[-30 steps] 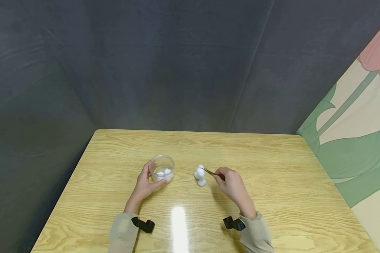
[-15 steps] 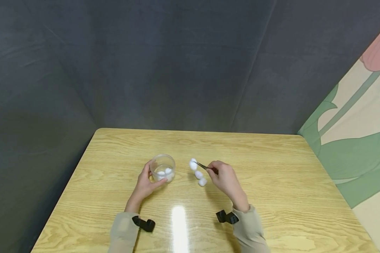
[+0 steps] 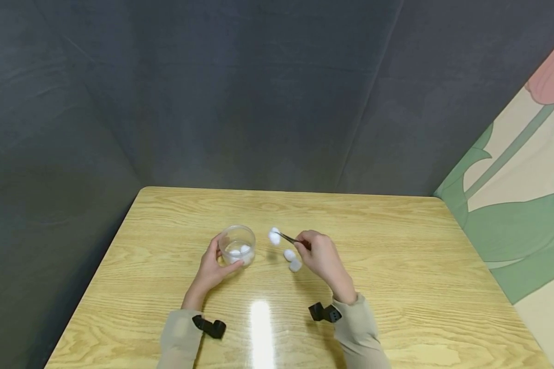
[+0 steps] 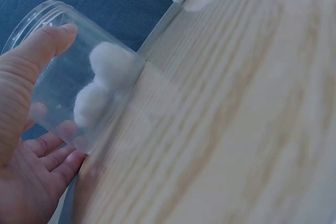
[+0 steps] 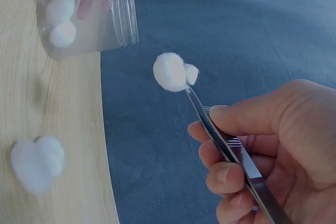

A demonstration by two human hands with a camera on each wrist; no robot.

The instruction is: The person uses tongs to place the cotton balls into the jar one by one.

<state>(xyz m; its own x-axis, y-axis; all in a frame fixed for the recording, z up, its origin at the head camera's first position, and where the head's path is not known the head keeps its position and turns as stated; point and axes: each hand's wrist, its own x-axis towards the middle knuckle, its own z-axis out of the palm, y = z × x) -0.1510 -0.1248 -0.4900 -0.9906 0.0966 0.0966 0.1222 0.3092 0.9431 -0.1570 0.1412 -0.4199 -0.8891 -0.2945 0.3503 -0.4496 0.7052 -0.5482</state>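
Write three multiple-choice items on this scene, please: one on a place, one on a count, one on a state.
1. Where is the cotton ball held by the tweezers?
A. in the air, right of the jar
B. inside the jar
C. on the floor

2. How many cotton balls lie in the clear jar?
A. none
B. two
C. five

3. How is the left hand?
A. flat on the table
B. holding the jar
C. holding tweezers

Answers:
1 A, the ball hangs at the tweezer tips, in the right hand.
2 B, the left wrist view shows two inside.
3 B, thumb and fingers wrap the jar.
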